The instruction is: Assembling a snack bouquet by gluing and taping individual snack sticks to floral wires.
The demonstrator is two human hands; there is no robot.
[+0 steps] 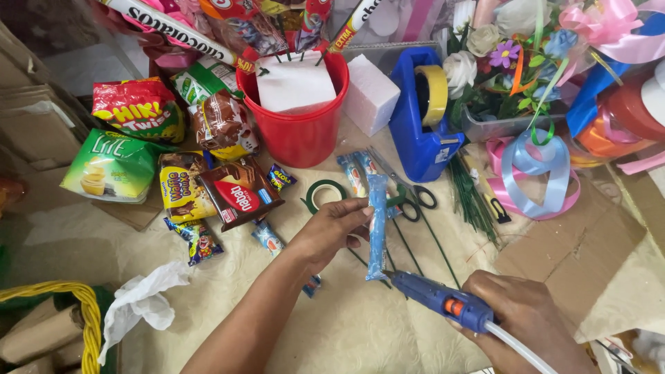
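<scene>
My left hand (331,228) grips a long blue snack bar (377,225) near its upper part and holds it upright over the table. In my right hand (519,312) is a blue glue gun (443,301) with an orange trigger. Its nozzle touches the bottom end of the bar. A white glue stick pokes out of the gun's back. Thin green wire stems (415,253) lie on the cloth under the bar, beside scissors (409,197) and a green tape roll (324,194).
A red bucket (301,131) with a white foam block stands at the back. Beside it are a foam piece (370,93) and a blue tape dispenser (422,118). Snack packets (173,159) lie left, ribbons and flowers (533,111) right, a yellow basket handle (86,312) lower left.
</scene>
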